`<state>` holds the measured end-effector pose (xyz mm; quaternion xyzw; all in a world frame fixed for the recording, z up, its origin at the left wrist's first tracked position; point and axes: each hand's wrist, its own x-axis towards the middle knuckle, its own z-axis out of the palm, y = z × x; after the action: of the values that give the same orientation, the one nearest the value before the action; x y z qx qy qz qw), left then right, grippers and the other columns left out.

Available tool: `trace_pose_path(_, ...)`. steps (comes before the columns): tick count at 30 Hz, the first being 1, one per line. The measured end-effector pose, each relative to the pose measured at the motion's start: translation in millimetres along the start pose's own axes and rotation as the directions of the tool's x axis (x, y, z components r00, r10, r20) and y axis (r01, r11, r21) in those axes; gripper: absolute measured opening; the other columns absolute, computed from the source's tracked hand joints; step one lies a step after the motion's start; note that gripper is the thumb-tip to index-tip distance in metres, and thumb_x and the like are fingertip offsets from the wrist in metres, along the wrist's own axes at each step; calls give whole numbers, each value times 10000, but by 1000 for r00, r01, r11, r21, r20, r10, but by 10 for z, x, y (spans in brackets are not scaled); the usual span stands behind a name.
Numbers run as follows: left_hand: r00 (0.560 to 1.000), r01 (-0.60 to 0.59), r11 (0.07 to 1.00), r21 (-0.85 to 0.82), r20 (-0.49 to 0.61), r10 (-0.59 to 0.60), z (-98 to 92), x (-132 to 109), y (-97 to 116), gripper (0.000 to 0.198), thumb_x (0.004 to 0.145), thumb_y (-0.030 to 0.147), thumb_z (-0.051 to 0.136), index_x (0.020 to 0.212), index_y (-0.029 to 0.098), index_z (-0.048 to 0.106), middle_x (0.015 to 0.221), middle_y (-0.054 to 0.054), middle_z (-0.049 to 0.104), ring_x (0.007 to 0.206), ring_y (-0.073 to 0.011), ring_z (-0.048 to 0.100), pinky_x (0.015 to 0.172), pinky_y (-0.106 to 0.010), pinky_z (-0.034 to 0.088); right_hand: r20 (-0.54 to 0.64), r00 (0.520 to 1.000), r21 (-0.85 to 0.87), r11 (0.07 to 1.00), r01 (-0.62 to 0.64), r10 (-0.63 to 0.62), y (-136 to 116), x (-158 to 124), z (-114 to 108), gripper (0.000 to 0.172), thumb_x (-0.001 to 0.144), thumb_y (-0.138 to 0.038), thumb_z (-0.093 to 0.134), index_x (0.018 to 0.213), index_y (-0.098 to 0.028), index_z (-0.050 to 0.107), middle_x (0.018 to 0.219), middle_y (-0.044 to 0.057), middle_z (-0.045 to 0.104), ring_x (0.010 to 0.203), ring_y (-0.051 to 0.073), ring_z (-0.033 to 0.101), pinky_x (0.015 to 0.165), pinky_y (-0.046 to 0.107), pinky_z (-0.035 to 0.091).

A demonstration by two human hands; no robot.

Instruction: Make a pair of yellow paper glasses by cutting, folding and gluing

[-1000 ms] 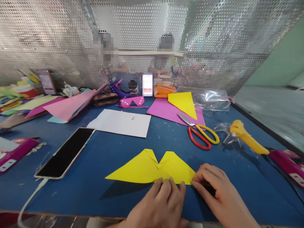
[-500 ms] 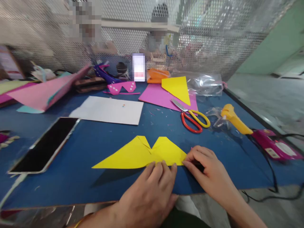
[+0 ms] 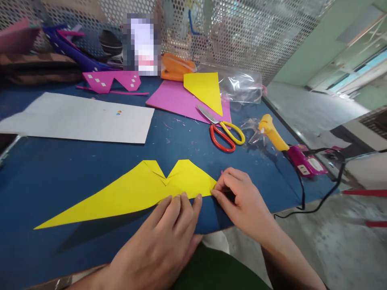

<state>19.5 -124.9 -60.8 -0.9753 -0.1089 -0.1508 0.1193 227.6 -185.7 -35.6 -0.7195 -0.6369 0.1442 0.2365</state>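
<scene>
A yellow craft foam sheet (image 3: 130, 193) with a V-shaped notch in its top edge lies across the blue tabletop, its long point reaching left. A crease or slit shows by the notch. Fingertips of my left hand (image 3: 157, 233) hold down its lower edge near the middle; the thumb stays off the sheet. My right hand (image 3: 242, 197) pinches the sheet's right end between thumb and forefinger. A small pink bit (image 3: 222, 172) peeks out above the right fingers, its kind unclear.
Scissors (image 3: 222, 131) with red and yellow handles lie beyond my hands. Behind are a yellow offcut (image 3: 207, 88), a pink sheet (image 3: 169, 100), a pink mask-shaped cutout (image 3: 99, 82) and white card (image 3: 84, 123). A yellow glue gun (image 3: 273, 135) with a cord rests at right.
My view has swung right and come closer, so things appear further left and the dark phone is nearly out of frame. Both hands keep their places on the yellow foam sheet.
</scene>
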Motion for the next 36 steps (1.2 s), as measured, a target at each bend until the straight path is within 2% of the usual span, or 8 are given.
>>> trace_pose_path(5,1000,-14,1000,14,-9,15,5,0,-5,515,1029,277,320,1428,-32,428,1238,-207,611,1114,-332,546,972,-477,376,6,1000,-40,999,5,-5,4,-10,5,148,913,-133,527,788,-207,499,831,19,540,826,193,509,789,373,404)
trace_pose_path(10,1000,4,1000,25,-31,-3,-24,16,-8,486,1020,273,376,1387,-26,488,1238,-196,631,1117,-324,558,981,-471,400,-23,1000,9,1000,-1,2,29,-14,22,150,906,-140,569,793,-214,505,827,13,550,827,195,521,790,378,405)
trace_pose_path(17,999,-31,998,60,15,30,-33,37,47,479,1022,281,361,1357,-16,533,1302,-194,610,1143,-325,547,1001,-465,415,-24,999,10,999,38,-38,51,-3,37,166,899,-116,579,784,-208,501,813,8,544,799,192,505,788,387,391)
trace_pose_path(22,996,-47,991,128,84,37,-52,139,84,539,1023,341,348,1412,-8,481,1177,-188,646,1084,-312,537,920,-445,451,-42,998,17,998,56,-55,60,-10,52,174,902,-119,584,778,-202,494,811,7,536,790,191,498,773,384,384)
trace_pose_path(26,997,-15,990,141,73,4,-66,191,100,553,1007,364,382,1407,-1,493,1121,-186,652,1007,-300,541,834,-425,467,-49,997,41,998,56,-54,55,-16,53,179,909,-132,591,773,-199,496,806,6,538,794,189,503,773,379,389)
trace_pose_path(32,998,-12,992,124,55,5,-46,178,93,537,1002,351,394,1390,-1,512,1095,-180,658,967,-290,551,816,-413,478,-96,995,90,996,12,-4,82,-81,5,149,927,-151,584,796,-206,538,844,11,568,852,186,540,769,351,412)
trace_pose_path(36,999,-8,993,121,53,2,-27,153,96,538,1006,345,392,1403,-3,492,1118,-182,658,983,-291,560,846,-418,479,-88,995,113,993,-27,37,94,-97,-31,141,922,-159,586,797,-213,551,853,7,578,857,182,547,773,351,420)
